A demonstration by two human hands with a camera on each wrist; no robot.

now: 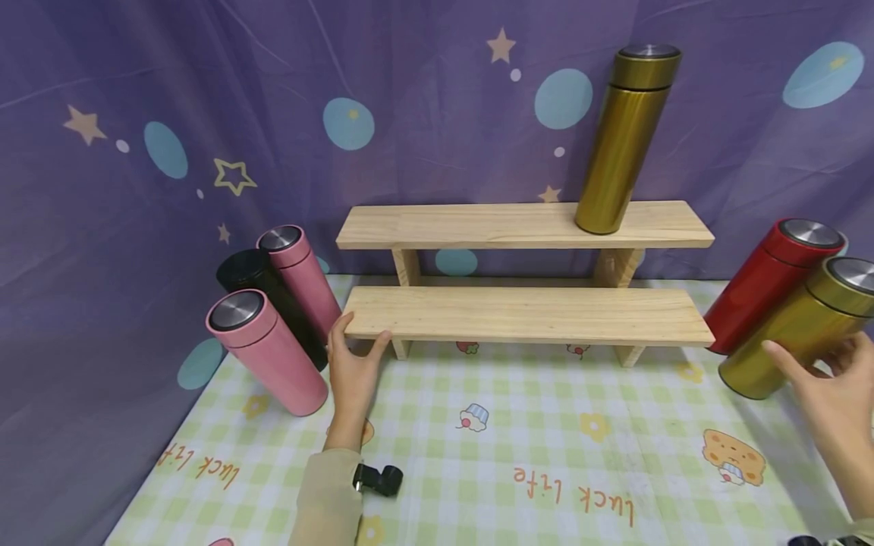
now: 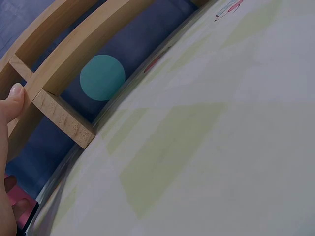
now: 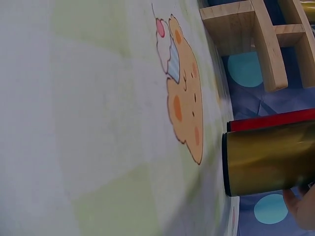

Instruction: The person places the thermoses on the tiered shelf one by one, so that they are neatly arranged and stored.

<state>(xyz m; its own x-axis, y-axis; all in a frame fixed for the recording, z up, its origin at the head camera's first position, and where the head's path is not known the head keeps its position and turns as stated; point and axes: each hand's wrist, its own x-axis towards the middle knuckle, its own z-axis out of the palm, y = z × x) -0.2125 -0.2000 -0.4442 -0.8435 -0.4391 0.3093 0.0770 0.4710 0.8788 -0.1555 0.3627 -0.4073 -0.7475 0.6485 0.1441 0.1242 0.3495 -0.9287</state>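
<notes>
At the left end of the lower tier of a two-tier wooden shelf (image 1: 526, 315), my left hand (image 1: 353, 379) holds the board's corner, thumb on the front edge and fingers round the end. The left wrist view shows that thumb (image 2: 17, 96) against the wood. On the right side, my right hand (image 1: 836, 398) grips a gold thermos bottle (image 1: 795, 330) low on its body, thumb on the near side. Its base stands close over the cloth, and it partly covers a red thermos bottle (image 1: 765, 277) behind it. Another gold thermos bottle (image 1: 624, 148) stands upright on the upper tier, right of centre.
Left of the shelf stand a pink thermos bottle (image 1: 276, 360), a black bottle (image 1: 290, 303) and a second pink thermos bottle (image 1: 307, 280), close together. A green checked tablecloth (image 1: 437, 470) covers the table. Behind hangs a purple curtain (image 1: 423, 61).
</notes>
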